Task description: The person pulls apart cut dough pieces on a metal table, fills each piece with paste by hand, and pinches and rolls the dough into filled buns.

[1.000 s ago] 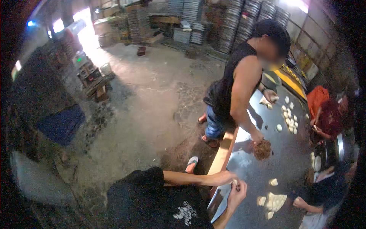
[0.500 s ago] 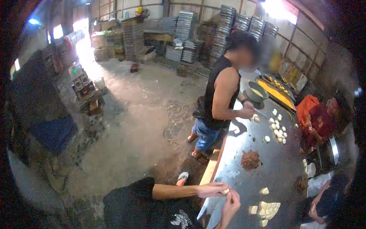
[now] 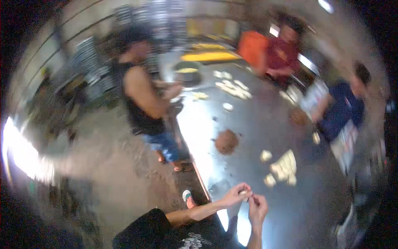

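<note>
Over the near edge of the metal table [image 3: 265, 124], my left hand [image 3: 236, 195] pinches a small pale dough piece [image 3: 245, 194]. My right hand [image 3: 258, 207] is beside it, fingers bent against the same piece. Beyond my hands to the right lies a cluster of pale dough pieces [image 3: 284, 167], with single pieces [image 3: 265, 156] near it. A crumbly brown mound [image 3: 226, 142] sits farther up the table. The view is blurred by motion.
A person in a black sleeveless top [image 3: 143, 91] stands at the table's left side. Across it are a person in dark red [image 3: 282, 54] and one in dark blue [image 3: 342, 106]. Farther back are a pot [image 3: 187, 75], dough balls [image 3: 233, 89] and a yellow tray [image 3: 209, 56].
The view has swung to the right, showing more of the table and the people across it. My hands stay together at the dough piece. The person in black has let go of the brown mound.
</note>
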Available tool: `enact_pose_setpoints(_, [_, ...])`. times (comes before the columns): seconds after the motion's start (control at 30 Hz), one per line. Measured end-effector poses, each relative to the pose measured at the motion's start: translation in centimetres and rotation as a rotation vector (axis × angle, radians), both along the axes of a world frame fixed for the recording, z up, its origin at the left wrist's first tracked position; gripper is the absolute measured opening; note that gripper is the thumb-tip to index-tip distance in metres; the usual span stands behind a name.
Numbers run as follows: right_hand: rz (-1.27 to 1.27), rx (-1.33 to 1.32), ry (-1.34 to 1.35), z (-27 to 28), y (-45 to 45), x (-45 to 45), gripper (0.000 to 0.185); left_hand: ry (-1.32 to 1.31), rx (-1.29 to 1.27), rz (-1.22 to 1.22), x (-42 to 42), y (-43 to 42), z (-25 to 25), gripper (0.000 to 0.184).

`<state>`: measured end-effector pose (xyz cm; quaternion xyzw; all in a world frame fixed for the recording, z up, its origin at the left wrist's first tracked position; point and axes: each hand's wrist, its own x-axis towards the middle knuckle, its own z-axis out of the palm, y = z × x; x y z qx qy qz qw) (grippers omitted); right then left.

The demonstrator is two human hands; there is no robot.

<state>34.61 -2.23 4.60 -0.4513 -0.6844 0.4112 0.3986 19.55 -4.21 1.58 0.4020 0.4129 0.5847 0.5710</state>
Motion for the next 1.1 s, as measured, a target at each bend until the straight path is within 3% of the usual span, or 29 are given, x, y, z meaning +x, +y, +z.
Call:
enact_pose_setpoints(0.03, [-0.043,0.128,-0.066,1.9,-0.5,0.6,0.006,0.001,-0.028,-0.087,0.3,0.6,0.4,0.027])
enact_pose_setpoints(0.1, [-0.141,0.136,-0.165,3.7,-1.3,1.6,0.006,0.062,-0.016,-0.189,0.8,1.4,0.7,0.038])
enact_pose_setpoints(0.17, [-0.266,0.219,-0.323,-1.0,-1.3,3.1,0.007,0.415,0.176,-0.093,0.1,3.1,-2.1,0.054])
enact_pose_setpoints(0.2, [-0.235,0.232,-0.401,-4.8,-1.7,4.2,0.006,0.202,-0.003,-0.088,-0.2,2.9,-0.7,0.050])
enact_pose_setpoints(0.27, [-0.183,0.031,-0.507,-9.0,-2.7,4.9,0.018,0.156,-0.094,-0.042,-2.1,3.3,0.1,0.042])
enact_pose_setpoints(0.33, [-0.240,0.227,-0.685,-4.3,-1.9,3.8,0.019,0.203,-0.172,0.012,-5.2,3.0,0.3,0.035])
enact_pose_setpoints(0.37, [-0.229,0.205,-0.696,-3.2,-0.5,3.5,0.019,0.170,-0.175,0.058,-6.3,2.7,0.5,0.033])
enact_pose_setpoints(0.43, [-0.450,0.280,-0.638,-2.3,2.1,2.5,0.025,0.171,-0.192,0.103,-8.6,1.2,0.8,0.031])
enact_pose_setpoints(0.47, [-0.438,0.279,-0.640,-4.5,2.3,1.4,0.025,0.168,-0.191,0.165,-9.8,0.3,0.2,0.029])
enact_pose_setpoints(0.53, [-0.291,0.307,-0.990,-10.6,3.0,-0.6,0.031,0.168,-0.187,0.238,-10.9,-1.2,-0.7,0.028])
enact_pose_setpoints(0.6, [-0.259,0.281,-0.948,-10.7,5.0,-1.1,0.033,0.062,-0.285,0.382,-11.1,-2.4,-1.0,0.025])
enact_pose_setpoints(0.7, [-0.270,0.269,-0.866,-11.8,5.5,-0.2,0.037,0.028,-0.274,0.374,-10.7,-2.9,-0.8,0.023])
enact_pose_setpoints(0.77, [0.030,-0.080,-0.431,-11.2,6.9,2.3,0.039,0.121,-0.291,0.338,-9.9,-3.5,-0.4,0.022])
enact_pose_setpoints(0.8, [0.037,-0.126,-0.406,-10.3,6.7,3.2,0.032,0.179,-0.284,0.344,-9.8,-4.1,-0.1,0.022])
enact_pose_setpoints(0.83, [0.052,-0.170,-0.376,-9.8,5.9,4.6,0.026,0.072,-0.245,0.365,-10.0,-4.6,-2.0,0.021])
enact_pose_setpoints(0.87, [0.393,-0.030,-0.772,-7.8,5.9,6.1,0.030,0.056,-0.246,0.361,-10.1,-5.5,-1.2,0.021])
enact_pose_setpoints(0.9, [0.540,-0.029,-0.859,-4.4,5.0,6.1,0.032,0.070,-0.243,0.391,-10.0,-6.9,-1.0,0.021])
enact_pose_setpoints(0.93, [0.482,-0.055,-1.010,-4.1,4.2,6.4,0.028,0.060,-0.286,0.429,-10.2,-7.7,-0.8,0.021])
enact_pose_setpoints(1.03, [0.628,-0.136,-0.977,-1.3,5.4,5.8,0.026,0.010,-0.317,0.507,-10.2,-9.5,-1.2,0.022])
enact_pose_setpoints(1.1, [0.859,-0.003,-0.938,-0.6,9.3,3.7,0.024,-0.022,-0.321,0.534,-10.1,-10.5,-1.4,0.023])
